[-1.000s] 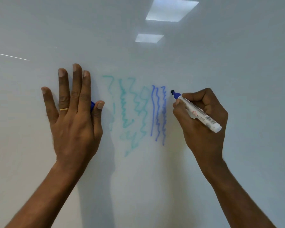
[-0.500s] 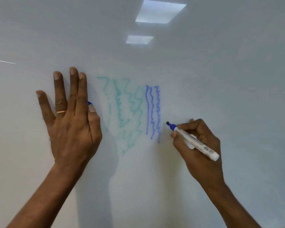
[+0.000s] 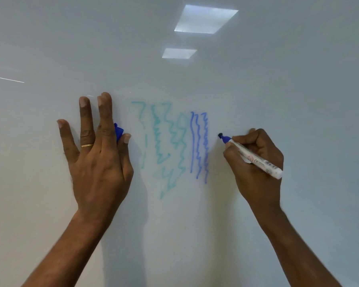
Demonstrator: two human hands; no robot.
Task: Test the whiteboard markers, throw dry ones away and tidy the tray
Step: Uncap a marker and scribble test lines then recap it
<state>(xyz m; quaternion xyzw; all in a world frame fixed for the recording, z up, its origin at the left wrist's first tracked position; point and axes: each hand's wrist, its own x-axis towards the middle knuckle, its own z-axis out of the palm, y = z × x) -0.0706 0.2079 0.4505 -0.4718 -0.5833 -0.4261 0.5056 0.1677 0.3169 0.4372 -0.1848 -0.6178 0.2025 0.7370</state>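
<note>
The whiteboard [image 3: 278, 90] fills the view. My right hand [image 3: 255, 162] grips an uncapped blue marker [image 3: 255, 158] with a white barrel, its tip close to the board just right of three blue wavy lines [image 3: 199, 146]. Faint teal zigzags [image 3: 168, 146] sit left of those. My left hand [image 3: 97, 154] rests against the board with fingers spread upward, and the blue marker cap [image 3: 118, 131] is pinched between its thumb and forefinger. The tray is out of view.
Two ceiling lights [image 3: 203, 19] reflect in the glossy board near the top. A thin pale streak [image 3: 6, 79] shows at the far left. Bare board lies right of and below the scribbles.
My right hand dropped with the marker half a second ago, then rose again to mid-height beside the blue lines. No new stroke shows. My left hand stayed on the board.
</note>
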